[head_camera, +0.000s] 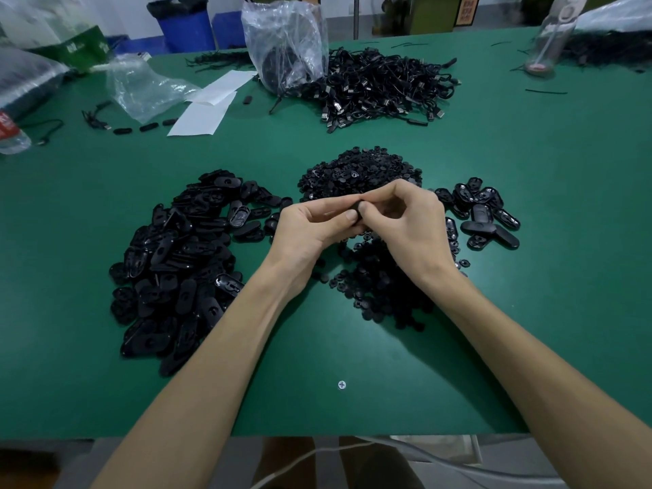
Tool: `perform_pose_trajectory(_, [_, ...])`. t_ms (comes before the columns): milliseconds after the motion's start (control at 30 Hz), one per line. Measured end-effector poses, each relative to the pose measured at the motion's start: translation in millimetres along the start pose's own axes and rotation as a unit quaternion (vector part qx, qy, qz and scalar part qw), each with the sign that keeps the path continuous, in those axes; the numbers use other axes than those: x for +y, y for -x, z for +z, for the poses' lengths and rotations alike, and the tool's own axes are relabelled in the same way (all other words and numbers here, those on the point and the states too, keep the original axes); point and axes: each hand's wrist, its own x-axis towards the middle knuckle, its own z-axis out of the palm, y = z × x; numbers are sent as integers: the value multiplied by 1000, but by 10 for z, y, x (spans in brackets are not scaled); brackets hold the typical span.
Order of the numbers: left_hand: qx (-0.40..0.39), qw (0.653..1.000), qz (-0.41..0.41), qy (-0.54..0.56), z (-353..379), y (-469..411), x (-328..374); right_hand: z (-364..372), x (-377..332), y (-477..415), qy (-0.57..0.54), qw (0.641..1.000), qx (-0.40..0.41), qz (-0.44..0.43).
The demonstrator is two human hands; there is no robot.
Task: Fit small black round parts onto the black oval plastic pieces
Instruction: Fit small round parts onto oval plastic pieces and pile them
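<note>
My hands meet above the middle of the green counter [352, 347]. My left hand [310, 227] curls its fingers round a black oval piece [357, 210], thumb pressed on top. My right hand [405, 220] pinches the same piece at its end between thumb and forefinger. I cannot tell whether a round part sits under my fingertips. A big heap of oval pieces [183, 262] lies to the left. The small round parts [360, 174] are piled just behind and beneath my hands. A smaller group of ovals [483, 213] lies to the right. Farther back are a tangle of black cables [381, 82] and a clear plastic bag [285, 44].
</note>
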Motion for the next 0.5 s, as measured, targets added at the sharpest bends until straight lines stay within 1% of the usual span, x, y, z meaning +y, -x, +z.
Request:
perform_pose_trajectory(367, [21, 999, 15, -30, 22, 14, -7, 9, 16, 9, 1, 1000, -3, 3])
perform_pose_trajectory(500, [36, 994, 40, -90, 80, 26, 9, -21, 22, -25, 1, 1000, 2, -10])
